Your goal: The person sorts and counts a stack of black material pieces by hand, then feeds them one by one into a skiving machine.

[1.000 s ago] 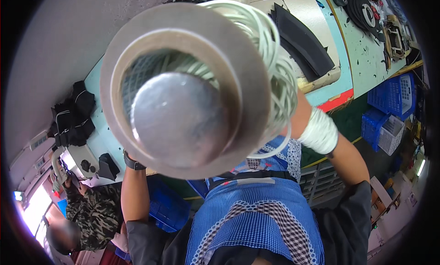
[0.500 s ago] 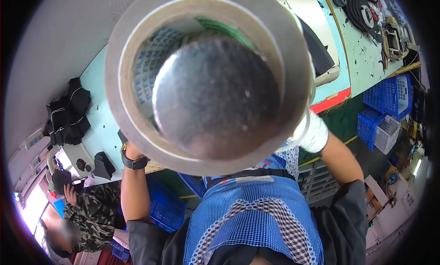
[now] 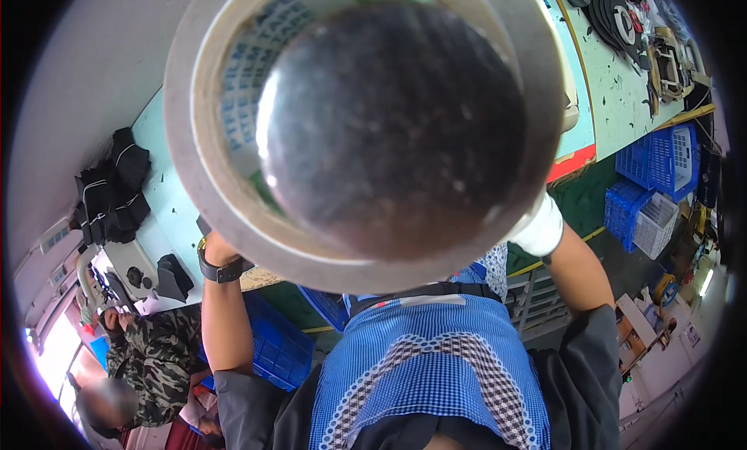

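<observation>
A large grey-rimmed roll of tape (image 3: 191,178) fills the upper middle, close in front of me. Printed film lines the inside of its ring-shaped core, and a shiny dark metal dome (image 3: 389,131) sits off-centre in the opening. My left hand (image 3: 222,249), with a dark-strapped watch at the wrist, reaches behind the roll's lower left edge. Behind its lower right edge is my right hand (image 3: 542,229) in a white glove. The roll hides the fingers of both hands and whatever they touch.
A pale green worktable (image 3: 167,197) spreads behind the roll. Black folded pieces (image 3: 117,189) are piled at its left, beside a sewing machine (image 3: 128,271). A co-worker in a camouflage sleeve (image 3: 159,345) sits lower left. Blue crates (image 3: 657,162) stand at right, with another blue crate (image 3: 276,345) below my left arm.
The roll and its dome look larger and higher in view. My gloved right hand has shifted slightly right. The co-worker's hands have come together by the sewing machine.
</observation>
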`<state>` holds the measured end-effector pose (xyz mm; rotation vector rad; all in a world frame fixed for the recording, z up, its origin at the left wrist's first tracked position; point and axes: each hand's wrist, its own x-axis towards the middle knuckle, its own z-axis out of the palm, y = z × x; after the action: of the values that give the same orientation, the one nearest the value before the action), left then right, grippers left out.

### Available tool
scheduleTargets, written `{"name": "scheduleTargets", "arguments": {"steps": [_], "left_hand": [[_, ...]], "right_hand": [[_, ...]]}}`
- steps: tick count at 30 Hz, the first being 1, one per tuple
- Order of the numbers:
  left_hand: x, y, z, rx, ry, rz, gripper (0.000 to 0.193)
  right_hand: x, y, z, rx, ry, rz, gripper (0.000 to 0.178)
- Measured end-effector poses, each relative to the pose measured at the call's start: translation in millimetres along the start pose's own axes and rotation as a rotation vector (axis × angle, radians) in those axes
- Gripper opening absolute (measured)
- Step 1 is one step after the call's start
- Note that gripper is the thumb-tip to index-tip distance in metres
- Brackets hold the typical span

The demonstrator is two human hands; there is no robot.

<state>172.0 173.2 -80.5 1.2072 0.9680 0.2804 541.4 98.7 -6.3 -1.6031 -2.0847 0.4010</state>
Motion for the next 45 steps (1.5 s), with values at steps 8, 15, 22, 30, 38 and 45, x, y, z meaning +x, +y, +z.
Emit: {"name": "scheduleTargets", "arguments": {"steps": [8, 15, 22, 30, 38, 45], "left_hand": [[7.2, 21.7, 11.3, 0.22, -0.05, 0.053, 0.051], [14.9, 28.9, 21.1, 0.256, -0.019, 0.014, 0.055], [6.6, 15.8, 12.1, 0.066, -0.018, 0.154, 0.051], [14.3, 25.3, 19.4, 0.091, -0.039, 0.156, 0.05], [12.8, 27.1, 17.9, 0.2, -0.014, 0.146, 0.045], [18.9, -11.2, -10.3, 0.312, -0.276, -0.004, 0.053]], "right_hand": [[12.8, 17.6, 3.5, -0.005, 0.066, 0.053, 0.02], [12.9, 22.1, 11.9, -0.052, 0.106, 0.221, 0.022], [6.7, 5.0, 1.4, 0.19, 0.075, 0.091, 0.019], [8.5, 30.6, 19.9, 0.048, -0.008, 0.063, 0.034], [49.7, 44.2, 23.2, -0.066, 0.157, -0.128, 0.032], [10.2, 45.2, 19.1, 0.038, -0.103, -0.189, 0.016]]}}
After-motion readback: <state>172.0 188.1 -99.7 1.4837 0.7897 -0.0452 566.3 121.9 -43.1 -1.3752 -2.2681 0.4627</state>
